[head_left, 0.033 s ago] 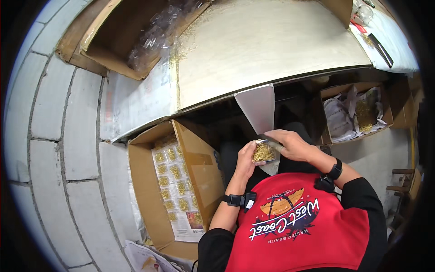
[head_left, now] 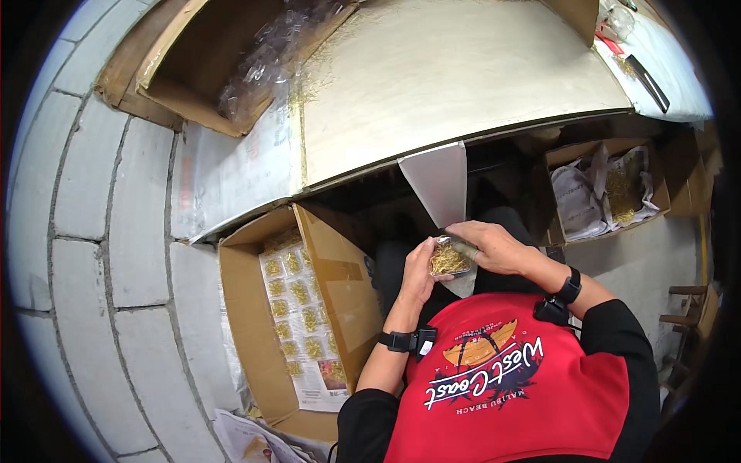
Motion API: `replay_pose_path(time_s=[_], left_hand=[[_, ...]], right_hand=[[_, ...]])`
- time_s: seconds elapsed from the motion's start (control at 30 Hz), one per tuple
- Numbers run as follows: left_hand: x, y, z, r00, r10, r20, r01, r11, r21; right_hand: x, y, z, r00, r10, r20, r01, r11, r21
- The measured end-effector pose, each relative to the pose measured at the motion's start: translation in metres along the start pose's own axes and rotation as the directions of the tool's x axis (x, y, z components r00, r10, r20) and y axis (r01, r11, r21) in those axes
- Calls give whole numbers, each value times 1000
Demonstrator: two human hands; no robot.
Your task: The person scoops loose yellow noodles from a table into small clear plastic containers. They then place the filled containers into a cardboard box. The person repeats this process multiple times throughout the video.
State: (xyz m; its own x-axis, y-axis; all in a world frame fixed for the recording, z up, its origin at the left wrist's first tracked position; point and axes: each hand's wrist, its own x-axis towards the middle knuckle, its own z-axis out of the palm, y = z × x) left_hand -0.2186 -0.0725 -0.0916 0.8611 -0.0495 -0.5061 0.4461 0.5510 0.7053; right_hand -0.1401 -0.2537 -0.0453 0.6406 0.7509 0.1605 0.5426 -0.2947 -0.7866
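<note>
Left hand (head_left: 417, 278): is gripping a small clear box (head_left: 449, 261) of gold strands
Right hand (head_left: 492, 245): is extending its fingers at the box's right side
Lower-left carton (head_left: 253, 339): is holding rows of gold-filled packs (head_left: 299, 292)
Upper-left carton (head_left: 179, 69): is holding clear plastic pieces (head_left: 266, 65)
Right carton (head_left: 553, 212): is holding printed paper (head_left: 575, 199)

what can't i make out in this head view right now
Head view, now:
Small box, underside: hidden by its own top and the left hand.
Gold strands in it: too fine to count.
Right hand, thumb: blurred.
Loose newspaper: cut off by the lower edge.
Upper-left carton: cut off by the top edge.
</note>
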Motion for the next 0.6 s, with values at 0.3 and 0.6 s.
replay_pose_path(time_s=[0.3, 0.6], left_hand=[[-11, 24, 19, 996, 70, 48, -68, 996, -50], [-13, 28, 27, 986, 168, -3, -168, 983, -71]], right_hand=[[2, -17, -4, 936, -344, 75, 352, 920, -174], [0, -21, -19, 926, -378, -7, 366, 902, -227]])
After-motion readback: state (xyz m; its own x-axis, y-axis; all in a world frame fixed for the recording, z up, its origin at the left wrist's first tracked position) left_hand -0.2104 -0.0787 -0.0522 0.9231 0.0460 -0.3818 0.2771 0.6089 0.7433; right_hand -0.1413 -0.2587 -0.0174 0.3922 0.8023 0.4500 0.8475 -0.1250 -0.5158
